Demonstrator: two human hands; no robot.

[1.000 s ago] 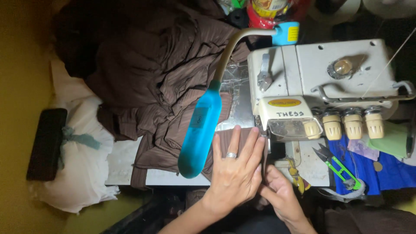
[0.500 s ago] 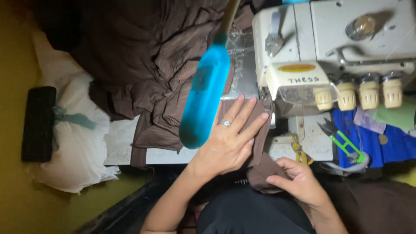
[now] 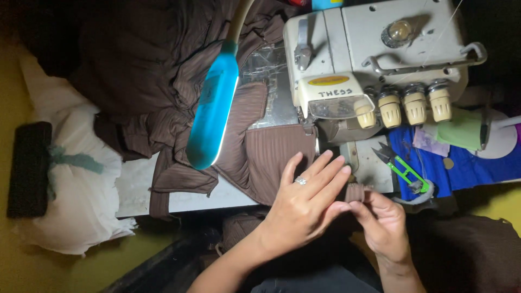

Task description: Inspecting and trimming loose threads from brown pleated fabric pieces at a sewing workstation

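- The left hand point(image 3: 304, 203) lies low in the middle of the frame, fingers spread flat on the brown ribbed fabric piece point(image 3: 277, 163), with a ring on one finger.
- The right hand point(image 3: 382, 222), just to its right, pinches a small folded end of the same fabric point(image 3: 357, 191) between thumb and fingertips.
- That piece lies on the white tabletop point(image 3: 190, 201); its ribs and long axis run from the hands up toward the sewing machine point(image 3: 374, 59) at upper right.
- More brown cloth point(image 3: 135, 70) is heaped in the upper left.
- A turquoise lamp head point(image 3: 213, 116) slants across the centre, long axis running lower left to upper right.
- On the machine's front sit an oval yellow label point(image 3: 329, 80) and three cream tension knobs point(image 3: 415, 106).
- Green-handled thread snips point(image 3: 404, 168) lie on blue cloth point(image 3: 467, 168) at right.
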